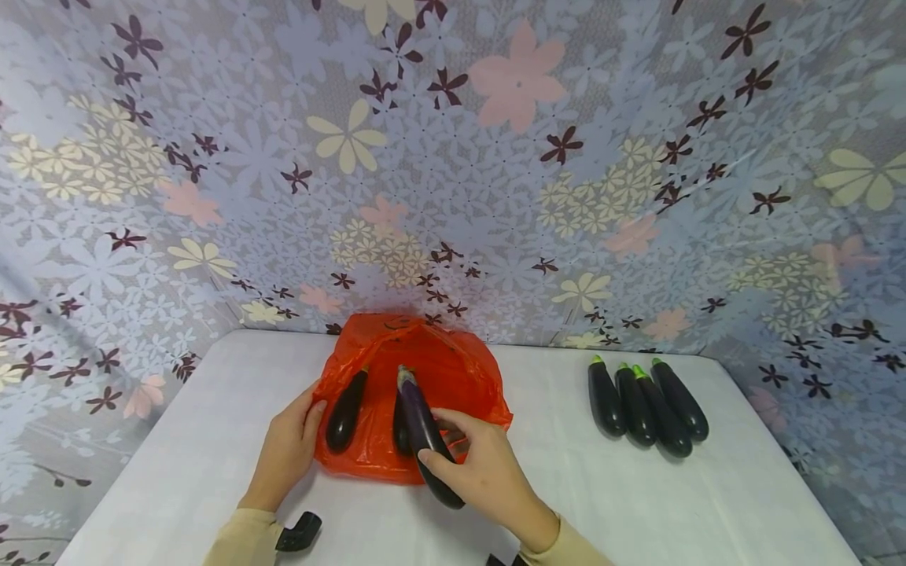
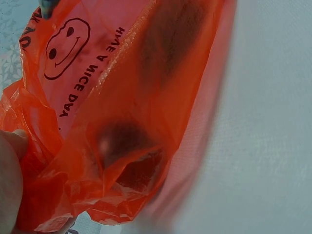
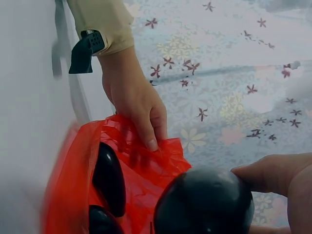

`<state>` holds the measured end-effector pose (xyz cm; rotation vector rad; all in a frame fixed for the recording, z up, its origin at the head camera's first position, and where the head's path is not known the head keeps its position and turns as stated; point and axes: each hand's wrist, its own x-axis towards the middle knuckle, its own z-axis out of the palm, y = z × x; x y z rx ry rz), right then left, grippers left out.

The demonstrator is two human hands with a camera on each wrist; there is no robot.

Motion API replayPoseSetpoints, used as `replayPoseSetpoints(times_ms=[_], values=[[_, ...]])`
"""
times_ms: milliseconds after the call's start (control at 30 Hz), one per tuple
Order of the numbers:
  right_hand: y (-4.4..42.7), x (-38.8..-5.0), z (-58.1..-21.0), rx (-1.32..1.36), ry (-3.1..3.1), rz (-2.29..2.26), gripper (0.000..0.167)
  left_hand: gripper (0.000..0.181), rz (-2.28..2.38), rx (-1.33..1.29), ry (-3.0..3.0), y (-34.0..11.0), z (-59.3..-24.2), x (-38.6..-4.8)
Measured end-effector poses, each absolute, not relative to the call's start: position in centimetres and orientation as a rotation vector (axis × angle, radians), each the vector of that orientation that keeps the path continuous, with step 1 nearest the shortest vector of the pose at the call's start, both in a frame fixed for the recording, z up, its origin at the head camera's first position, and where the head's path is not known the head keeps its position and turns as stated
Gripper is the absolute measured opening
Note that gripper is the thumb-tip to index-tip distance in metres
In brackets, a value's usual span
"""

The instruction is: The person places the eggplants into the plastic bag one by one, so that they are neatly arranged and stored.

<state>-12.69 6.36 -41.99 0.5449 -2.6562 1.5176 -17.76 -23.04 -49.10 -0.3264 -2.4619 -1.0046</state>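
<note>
A red plastic bag [image 1: 467,354] lies on the table with its mouth toward me. My left hand [image 1: 286,444] pinches the left edge of its opening, with the thumb on the near side. Between the thumb and fingers of my right hand [image 1: 488,472] is a dark eggplant [image 1: 427,428], held at the bag's mouth with its stem end pointing inward. Inside the bag lie an eggplant at left [image 1: 347,413] and another [image 1: 402,424], partly hidden behind the held one. The right wrist view shows the rounded end of the held eggplant [image 3: 204,202] up close.
Several eggplants [image 1: 640,409] lie side by side at the right of the white table [image 1: 552,487], green stems pointing away. A flowered cloth [image 1: 453,173] rises behind the table and along its sides. A black wrist device [image 1: 300,532] sits by my left sleeve.
</note>
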Motion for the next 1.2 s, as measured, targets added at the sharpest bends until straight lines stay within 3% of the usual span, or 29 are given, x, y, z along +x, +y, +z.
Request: replayPoseSetpoints(times_ms=[1200], values=[[0.9, -17.4, -44.9, 0.361, -2.604, 1.553, 0.049, 0.042, -1.010, -0.313, -2.501, -23.0, -49.3, -17.6]])
